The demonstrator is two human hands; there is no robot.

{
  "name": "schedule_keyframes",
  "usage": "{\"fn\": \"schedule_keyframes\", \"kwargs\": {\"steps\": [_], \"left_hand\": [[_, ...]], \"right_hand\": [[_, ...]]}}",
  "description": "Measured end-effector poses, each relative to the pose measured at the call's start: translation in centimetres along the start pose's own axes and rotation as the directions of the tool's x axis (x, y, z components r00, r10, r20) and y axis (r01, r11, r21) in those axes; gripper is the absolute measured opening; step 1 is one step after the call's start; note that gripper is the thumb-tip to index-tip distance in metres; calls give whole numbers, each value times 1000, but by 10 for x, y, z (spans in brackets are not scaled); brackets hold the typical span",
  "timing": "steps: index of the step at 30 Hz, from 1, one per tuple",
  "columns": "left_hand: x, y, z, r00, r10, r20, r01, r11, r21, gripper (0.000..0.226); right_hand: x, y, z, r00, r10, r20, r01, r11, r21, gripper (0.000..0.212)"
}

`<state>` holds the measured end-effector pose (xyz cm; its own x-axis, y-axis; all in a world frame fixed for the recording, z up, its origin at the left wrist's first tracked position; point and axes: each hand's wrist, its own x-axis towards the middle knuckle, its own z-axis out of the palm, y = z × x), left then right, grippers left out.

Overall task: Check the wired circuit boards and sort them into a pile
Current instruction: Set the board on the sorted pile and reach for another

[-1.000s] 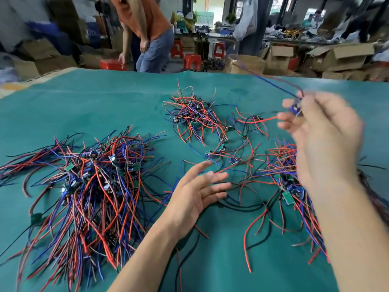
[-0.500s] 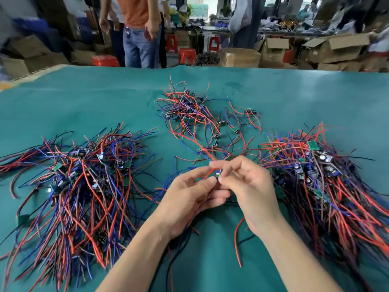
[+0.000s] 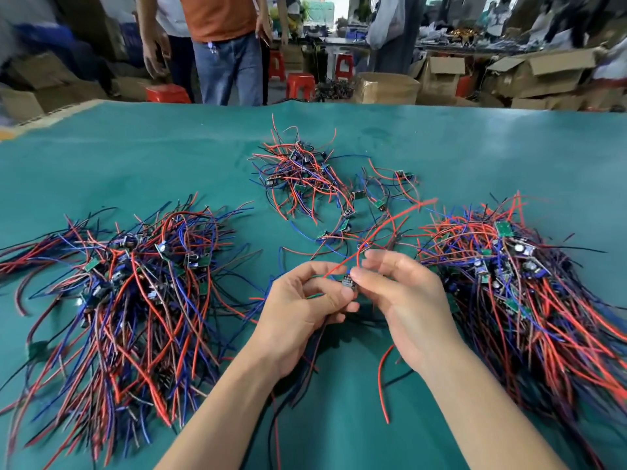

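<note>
A teal cloth-like table cover point(image 3: 142, 157) fills most of the frame, smooth and matte, its far edge running across the upper third. Beyond it lies a workshop: open cardboard boxes point(image 3: 529, 79) at upper right, red plastic stools point(image 3: 300, 84) at upper centre, and a person in an orange shirt and jeans point(image 3: 224, 49) standing at the table's far side, with another figure partly visible just to the left of them

Both forearms enter from the bottom edge and meet at centre frame. The left hand point(image 3: 302, 300) has its fingers curled, thumb toward the right, gripping a small circuit board point(image 3: 348, 282) together with its trailing wires. The right hand point(image 3: 403, 293) pinches the same board from the other side with thumb and forefinger, the remaining fingers loosely bent above it. The board is held just above the cover, between the two hands; its detail is too small to read. A thin red wire point(image 3: 390, 222) arcs up from it toward the upper right, and another red wire point(image 3: 381, 385) hangs below the right wrist

Three heaps of wired boards lie on the cover: a large left pile point(image 3: 135, 283) of tangled red, blue and black insulated leads, a large right pile point(image 3: 519, 283) with small green boards showing, and a looser scattered cluster point(image 3: 305, 178) at upper centre
</note>
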<state>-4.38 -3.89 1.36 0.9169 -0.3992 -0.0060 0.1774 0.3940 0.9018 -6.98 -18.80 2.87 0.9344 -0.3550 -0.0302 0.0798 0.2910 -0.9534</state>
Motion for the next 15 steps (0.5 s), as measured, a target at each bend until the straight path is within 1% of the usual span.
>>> {"fn": "schedule_keyframes", "kwargs": {"steps": [1,3,4,6,10,12,14,15], "left_hand": [[0,0,0,1000,11,0,-11,1000,13,50],[-1,-1,1,1000,30,5,-30,997,68,52],[-1,-2,1,999,39,7,-39,994,98,50],[-1,-3,1,999,42,5,-42,990,132,45],[-2,0,0,998,-22,65,14,992,124,25],[-3,1,1,996,-35,83,21,987,162,13],[-4,2,2,995,-50,91,33,982,184,11],[-4,3,2,994,-59,97,40,981,188,12]], "right_hand": [[0,-1,-1,999,33,31,-34,999,33,34],[-1,-4,-2,989,82,125,-90,994,60,15],[-2,-7,-3,981,96,170,-109,992,68,9],[-2,-11,-6,970,111,215,-129,989,72,7],[0,-13,-9,970,113,214,-129,990,60,8],[0,-14,-9,973,91,214,-94,996,3,13],[0,-13,-10,981,55,184,-41,996,-79,17],[0,-12,-11,989,23,149,-5,992,-122,13]]}}
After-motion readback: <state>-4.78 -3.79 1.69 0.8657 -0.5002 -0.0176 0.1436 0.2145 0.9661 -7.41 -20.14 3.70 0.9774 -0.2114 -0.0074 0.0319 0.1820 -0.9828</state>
